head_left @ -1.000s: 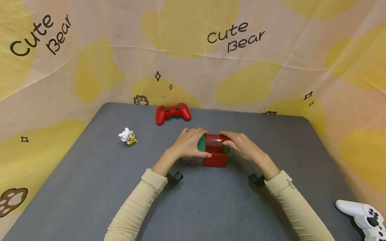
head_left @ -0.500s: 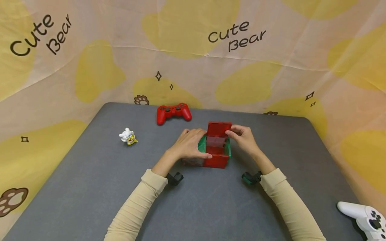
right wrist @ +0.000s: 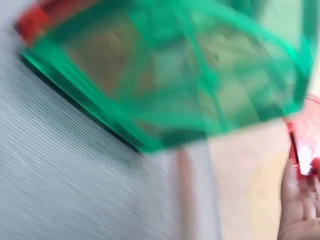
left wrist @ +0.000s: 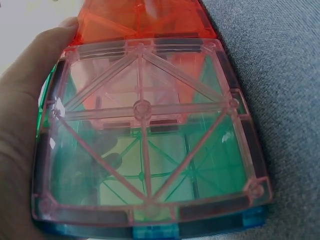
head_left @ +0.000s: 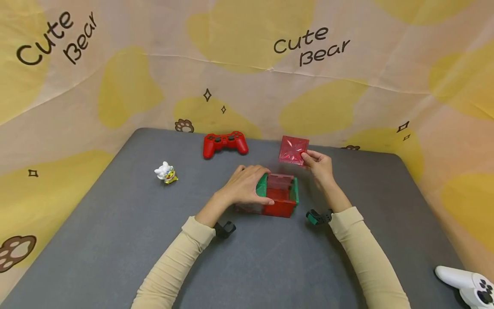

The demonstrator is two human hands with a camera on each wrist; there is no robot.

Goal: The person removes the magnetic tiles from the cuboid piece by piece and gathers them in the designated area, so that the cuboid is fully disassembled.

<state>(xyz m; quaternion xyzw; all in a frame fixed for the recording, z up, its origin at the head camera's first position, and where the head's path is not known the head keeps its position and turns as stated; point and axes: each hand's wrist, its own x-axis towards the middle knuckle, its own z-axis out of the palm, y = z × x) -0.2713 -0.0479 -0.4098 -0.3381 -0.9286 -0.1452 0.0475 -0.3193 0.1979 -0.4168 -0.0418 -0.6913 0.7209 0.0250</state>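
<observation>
A small box of translucent red and green magnetic tiles stands open-topped in the middle of the grey table. My left hand grips its left side, thumb across the front. In the left wrist view a pink tile wall fills the frame beside my palm. My right hand pinches a red square tile, lifted clear above and behind the box's right corner. The right wrist view is blurred: a green tile wall and a sliver of the red tile.
A red game controller lies at the table's far edge. A small white and yellow toy figure stands to the left. A white game controller sits at the near right corner. A printed cloth backdrop surrounds the table.
The red tile was lying on top of the box; my right hand has tipped it up and lifted it off, up and to the right. My left hand has stayed on the box.
</observation>
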